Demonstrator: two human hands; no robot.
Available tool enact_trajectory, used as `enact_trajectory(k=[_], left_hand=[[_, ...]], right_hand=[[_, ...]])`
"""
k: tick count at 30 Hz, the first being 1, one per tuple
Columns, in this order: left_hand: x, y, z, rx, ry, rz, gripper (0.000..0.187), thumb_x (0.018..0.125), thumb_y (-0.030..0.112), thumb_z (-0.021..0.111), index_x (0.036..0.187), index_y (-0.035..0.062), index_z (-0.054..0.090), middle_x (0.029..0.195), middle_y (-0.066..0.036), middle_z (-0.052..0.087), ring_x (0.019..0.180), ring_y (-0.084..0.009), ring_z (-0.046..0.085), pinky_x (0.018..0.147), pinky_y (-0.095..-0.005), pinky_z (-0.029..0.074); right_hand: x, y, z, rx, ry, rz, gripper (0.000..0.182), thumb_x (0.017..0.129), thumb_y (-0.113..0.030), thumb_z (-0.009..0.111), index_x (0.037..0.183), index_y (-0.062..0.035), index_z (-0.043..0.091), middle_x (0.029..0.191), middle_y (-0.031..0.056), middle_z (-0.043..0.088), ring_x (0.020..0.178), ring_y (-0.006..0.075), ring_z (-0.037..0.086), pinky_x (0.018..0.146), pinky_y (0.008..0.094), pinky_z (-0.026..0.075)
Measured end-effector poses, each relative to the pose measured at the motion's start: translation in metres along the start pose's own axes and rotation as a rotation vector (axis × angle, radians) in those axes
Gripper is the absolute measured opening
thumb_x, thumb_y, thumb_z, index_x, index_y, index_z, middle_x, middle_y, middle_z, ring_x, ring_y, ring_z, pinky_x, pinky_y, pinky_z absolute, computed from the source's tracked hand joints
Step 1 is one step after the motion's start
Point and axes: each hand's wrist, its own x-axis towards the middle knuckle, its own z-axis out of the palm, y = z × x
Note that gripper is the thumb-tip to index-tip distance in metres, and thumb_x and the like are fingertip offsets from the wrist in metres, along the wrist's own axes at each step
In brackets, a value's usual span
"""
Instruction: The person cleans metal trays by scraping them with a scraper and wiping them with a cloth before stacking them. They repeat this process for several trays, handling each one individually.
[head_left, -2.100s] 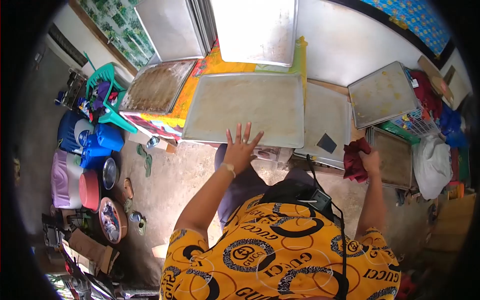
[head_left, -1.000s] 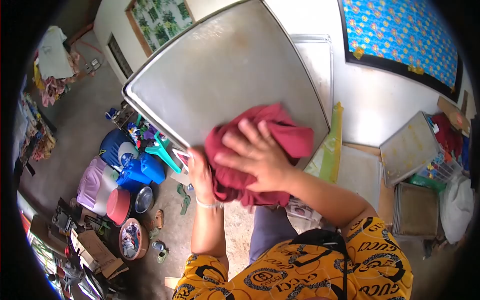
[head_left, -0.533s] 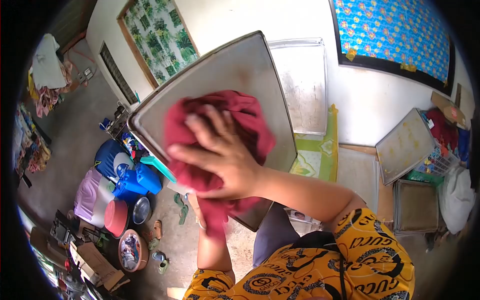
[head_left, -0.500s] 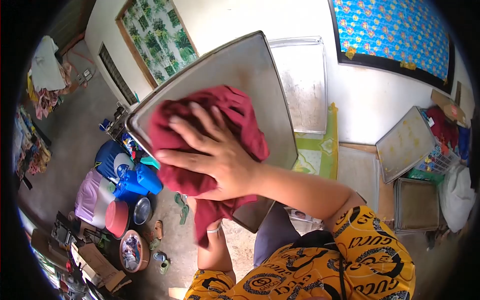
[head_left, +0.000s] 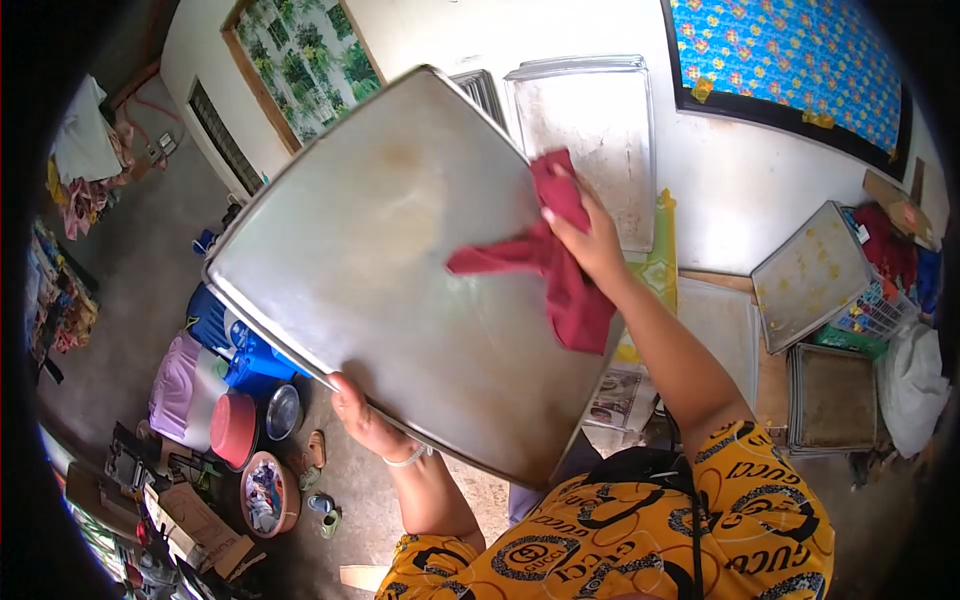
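A large rectangular metal baking tray (head_left: 400, 240) is held up tilted in front of me, its grey surface stained brown in patches. My left hand (head_left: 365, 418) grips its lower left edge, thumb on the near side and the other fingers hidden behind. At the tray's right edge, my right hand (head_left: 592, 235) is closed around a dark red cloth (head_left: 575, 300). Part of that cloth hangs below the hand, and one strip lies leftward across the tray's surface.
More metal trays (head_left: 590, 140) lean against the white wall ahead. To the right are a stained tray (head_left: 815, 270), a tray stack (head_left: 835, 400) and a white sack (head_left: 915, 390). On the left floor stand a pink basin (head_left: 233, 430), blue containers (head_left: 255, 365) and a clothes-filled tub (head_left: 265, 495).
My right hand and the red cloth have moved right, from the tray's middle to its right edge. The tray has turned, showing more of its surface, and my left hand has come into view.
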Motion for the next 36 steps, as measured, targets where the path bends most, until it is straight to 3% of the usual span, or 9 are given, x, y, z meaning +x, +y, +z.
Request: enact_trajectory(k=[4, 8, 14, 20, 23, 26, 27, 31, 36], left_hand=[[0.019, 0.001, -0.006, -0.119, 0.011, 0.059, 0.050, 0.096, 0.038, 0.046, 0.125, -0.0030, 0.046, 0.117, -0.013, 0.057, 0.100, -0.0250, 0.058, 0.087, -0.0365, 0.046], [0.027, 0.005, 0.012, -0.196, 0.014, 0.095, 0.052, 0.096, 0.041, 0.044, 0.127, -0.0018, 0.045, 0.120, -0.013, 0.055, 0.106, -0.0265, 0.054, 0.095, -0.0399, 0.040], [0.046, -0.005, 0.021, -0.119, 0.006, 0.289, 0.051, 0.097, 0.041, 0.041, 0.124, -0.0031, 0.047, 0.119, -0.013, 0.054, 0.102, -0.0220, 0.054, 0.091, -0.0357, 0.044], [0.061, -0.007, 0.003, 0.059, 0.096, 0.337, 0.048, 0.098, 0.039, 0.041, 0.117, -0.0042, 0.051, 0.116, -0.013, 0.054, 0.100, -0.0186, 0.054, 0.088, -0.0339, 0.045], [0.077, -0.007, -0.008, 0.029, 0.239, 0.293, 0.046, 0.097, 0.037, 0.045, 0.120, -0.0020, 0.051, 0.117, -0.010, 0.054, 0.103, -0.0191, 0.053, 0.092, -0.0347, 0.044], [0.090, -0.003, -0.027, -0.183, 0.120, 0.182, 0.050, 0.095, 0.039, 0.047, 0.124, -0.0020, 0.048, 0.122, -0.011, 0.054, 0.106, -0.0231, 0.054, 0.094, -0.0375, 0.043], [0.101, -0.008, -0.051, -0.400, -0.119, 0.088, 0.051, 0.095, 0.040, 0.047, 0.124, -0.0016, 0.047, 0.122, -0.013, 0.054, 0.107, -0.0265, 0.054, 0.093, -0.0392, 0.044], [0.110, -0.029, -0.074, -0.368, 0.057, -0.052, 0.050, 0.092, 0.042, 0.051, 0.121, 0.0008, 0.049, 0.114, -0.015, 0.058, 0.101, -0.0312, 0.058, 0.089, -0.0432, 0.048], [0.090, -0.055, -0.076, -0.535, -0.122, -0.197, 0.052, 0.091, 0.045, 0.050, 0.118, 0.0007, 0.050, 0.109, -0.014, 0.061, 0.095, -0.0302, 0.062, 0.080, -0.0405, 0.053]], right_hand=[[-0.059, 0.046, -0.014, -0.050, 0.017, 0.085, 0.054, 0.079, -0.018, 0.068, 0.129, -0.0056, 0.050, 0.134, 0.0202, 0.044, 0.125, 0.0347, 0.042, 0.104, 0.0388, 0.034], [-0.074, 0.048, 0.002, -0.085, 0.061, 0.098, 0.055, 0.079, -0.018, 0.068, 0.130, -0.0098, 0.049, 0.138, 0.0214, 0.040, 0.127, 0.0359, 0.040, 0.105, 0.0397, 0.032], [-0.134, -0.047, 0.024, 0.002, -0.326, -0.126, 0.072, 0.069, -0.017, 0.072, 0.135, -0.0178, 0.045, 0.143, 0.0231, 0.031, 0.132, 0.0468, 0.027, 0.108, 0.0500, 0.027], [-0.150, -0.074, 0.015, 0.019, -0.787, -0.545, 0.064, 0.068, -0.018, 0.067, 0.130, -0.0257, 0.051, 0.136, 0.0126, 0.041, 0.131, 0.0378, 0.031, 0.106, 0.0505, 0.032], [-0.151, -0.044, -0.008, -0.080, -0.830, -0.774, 0.051, 0.069, -0.020, 0.062, 0.119, -0.0255, 0.057, 0.131, 0.0061, 0.047, 0.123, 0.0330, 0.042, 0.101, 0.0464, 0.039], [-0.133, -0.010, -0.042, -0.308, -0.957, -0.635, 0.044, 0.069, -0.017, 0.062, 0.113, -0.0230, 0.060, 0.127, 0.0071, 0.050, 0.115, 0.0300, 0.049, 0.094, 0.0433, 0.044], [-0.129, 0.002, -0.054, -0.459, -0.969, -0.531, 0.044, 0.068, -0.015, 0.064, 0.112, -0.0211, 0.061, 0.125, 0.0080, 0.051, 0.113, 0.0295, 0.050, 0.092, 0.0421, 0.045], [-0.086, 0.006, -0.096, -0.407, -0.502, -0.022, 0.051, 0.065, -0.003, 0.067, 0.115, -0.0122, 0.059, 0.116, 0.0112, 0.059, 0.107, 0.0296, 0.056, 0.094, 0.0375, 0.045], [-0.014, -0.031, -0.150, 0.207, 0.149, 0.456, 0.039, 0.077, -0.003, 0.061, 0.116, 0.0023, 0.057, 0.107, 0.0100, 0.063, 0.098, 0.0206, 0.060, 0.089, 0.0315, 0.047]])
